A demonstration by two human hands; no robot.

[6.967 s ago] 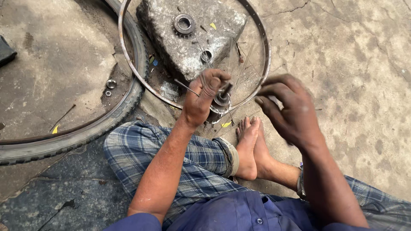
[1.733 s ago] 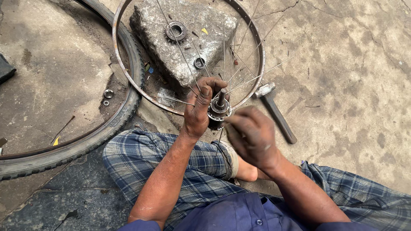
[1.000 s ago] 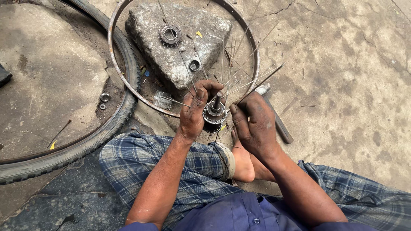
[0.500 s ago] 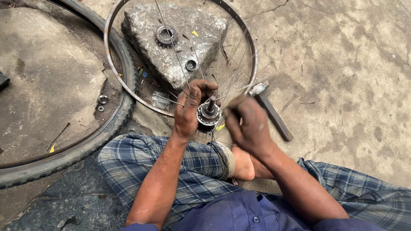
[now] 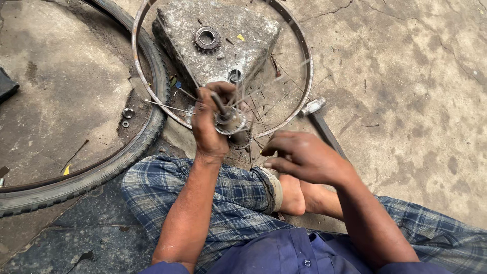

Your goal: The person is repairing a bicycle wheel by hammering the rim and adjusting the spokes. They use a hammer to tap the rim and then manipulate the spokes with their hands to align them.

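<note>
A ground-level bicycle repair spot: cracked concrete floor [image 5: 406, 76], bare wheel rim [image 5: 303, 50], tyre [image 5: 101, 167], hammer [image 5: 322, 124], loose sprocket [image 5: 206, 38].

There is no package, no label, no sign and no screen to see in this view.
</note>
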